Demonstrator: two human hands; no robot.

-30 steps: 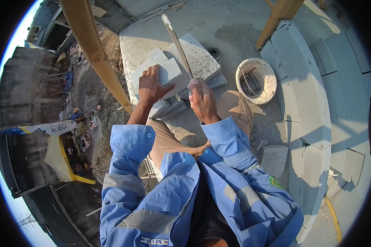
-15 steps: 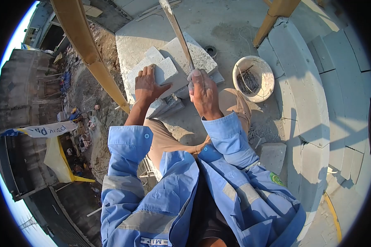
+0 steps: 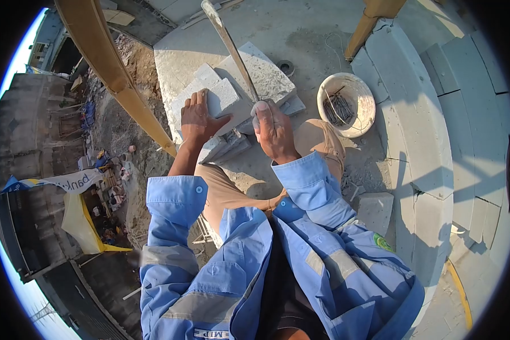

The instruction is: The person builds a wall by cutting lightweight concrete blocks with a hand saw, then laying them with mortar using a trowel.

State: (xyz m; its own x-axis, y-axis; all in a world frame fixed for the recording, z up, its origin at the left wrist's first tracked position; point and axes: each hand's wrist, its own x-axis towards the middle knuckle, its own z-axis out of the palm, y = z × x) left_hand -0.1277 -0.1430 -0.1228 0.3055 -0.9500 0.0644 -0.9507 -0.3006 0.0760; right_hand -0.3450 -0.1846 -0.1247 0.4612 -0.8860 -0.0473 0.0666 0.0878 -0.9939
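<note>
My right hand [image 3: 275, 130] is closed round the handle of a long machete [image 3: 230, 48], its narrow metal blade pointing up and away to the left. The blade passes over a large pale grey lightweight block [image 3: 269, 73] with a rough, crumbly face. My left hand [image 3: 197, 119] lies with fingers stretched out on a smaller block piece [image 3: 224, 96], thumb spread toward the right. More broken block pieces [image 3: 226, 146] are stacked beneath, close in front of my knees.
A whitish bucket [image 3: 361, 107] holding nails or thin metal rods stands at the right. A roll of tape or wire [image 3: 286, 68] lies behind the blocks. A block wall [image 3: 425, 124] curves along the right. Yellow-brown posts [image 3: 119, 79] rise at left; beyond the floor's edge is lower rubble ground [image 3: 139, 164].
My right hand and the machete have shifted slightly left and toward me. My left hand stays on the block, and the whole view has moved a little.
</note>
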